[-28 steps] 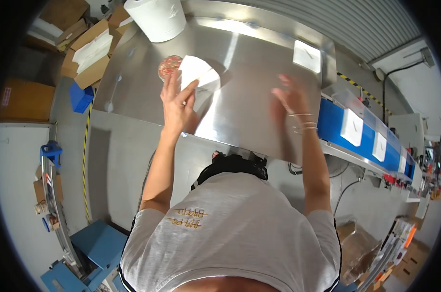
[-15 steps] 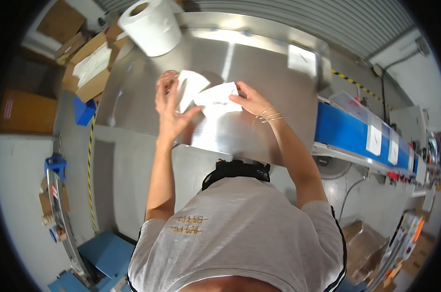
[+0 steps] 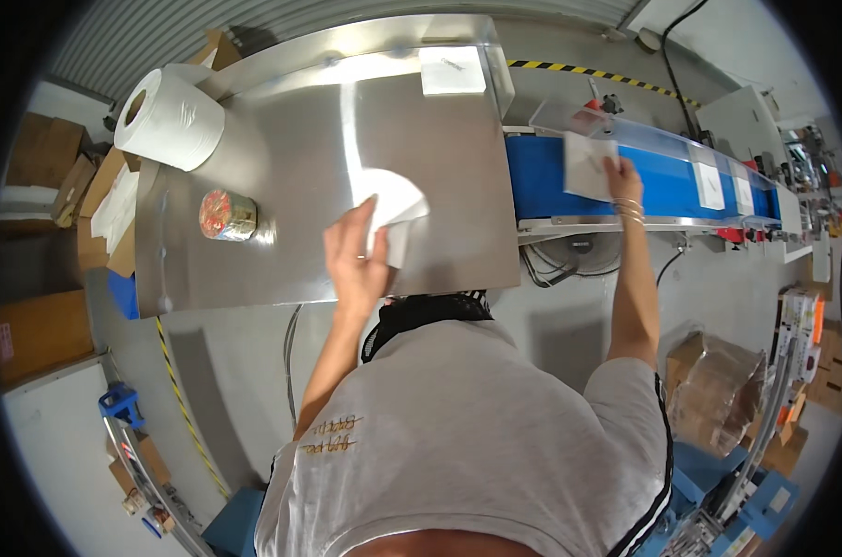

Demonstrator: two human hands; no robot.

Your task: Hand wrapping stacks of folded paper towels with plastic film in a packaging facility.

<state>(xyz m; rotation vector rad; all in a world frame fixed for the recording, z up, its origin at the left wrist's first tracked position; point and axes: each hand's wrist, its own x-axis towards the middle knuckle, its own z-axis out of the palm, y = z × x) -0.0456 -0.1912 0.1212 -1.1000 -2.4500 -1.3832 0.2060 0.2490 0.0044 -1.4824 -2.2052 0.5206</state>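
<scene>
My left hand [image 3: 356, 265] pinches a fanned bunch of flat white sheets [image 3: 395, 206] over the steel table. Whether these are plain paper or thin pouches I cannot tell. Out to the right, my right hand [image 3: 626, 178] grips a flat white square piece [image 3: 588, 165] by its right edge, just above or on the blue conveyor belt [image 3: 539, 179]; contact with the belt is unclear. Further along the belt are similar white pieces [image 3: 708, 186]. To the left of my left hand stands a small cylinder [image 3: 228, 215] with a reddish top and a shiny, greenish-gold side.
The steel table [image 3: 282, 269] has a raised back edge. A large white roll [image 3: 170, 119] occupies its far left corner, and a white square [image 3: 453, 71] lies at its far right. A clear guard [image 3: 658, 133] runs along the belt's far side. Cardboard boxes [image 3: 115, 209] flank the table's left.
My right hand has carried one white piece away from the fanned bunch to the belt. My left hand has left the cylinder's side and now grips the bunch. The view has swung rightward.
</scene>
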